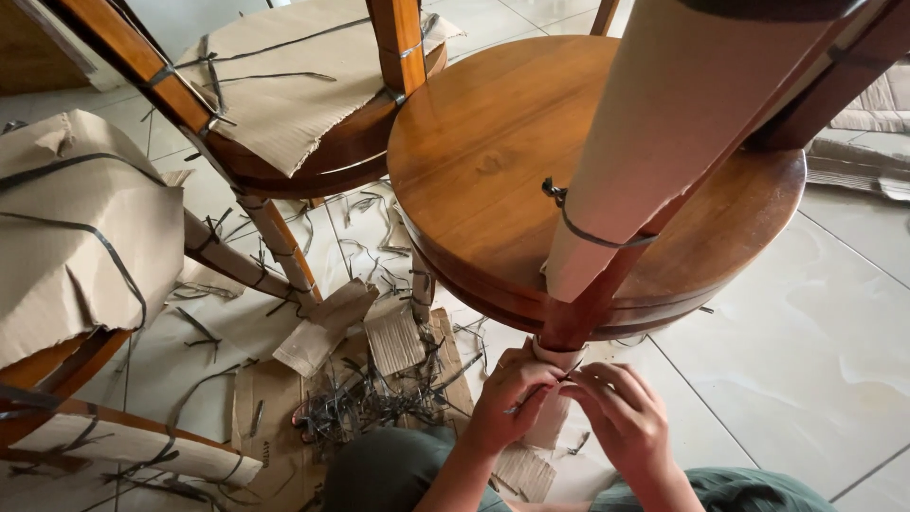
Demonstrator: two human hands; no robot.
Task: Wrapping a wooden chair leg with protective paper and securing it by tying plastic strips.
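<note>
1. Floor [806,313]: pale glossy tiles, strewn with cardboard scraps [351,332] and a pile of cut black straps [370,403].
2. Round wooden tables: the nearer tabletop [483,161] faces the camera; a second one [313,123] is still part-wrapped.
3. Table leg [654,142], cardboard-sleeved: long axis runs from upper right down to the hands, bare end pointing at the person.
4. Left hand [507,398] and right hand [621,412]: each grip closed around the leg's wrapped tip, pinching a thin strap.
</note>
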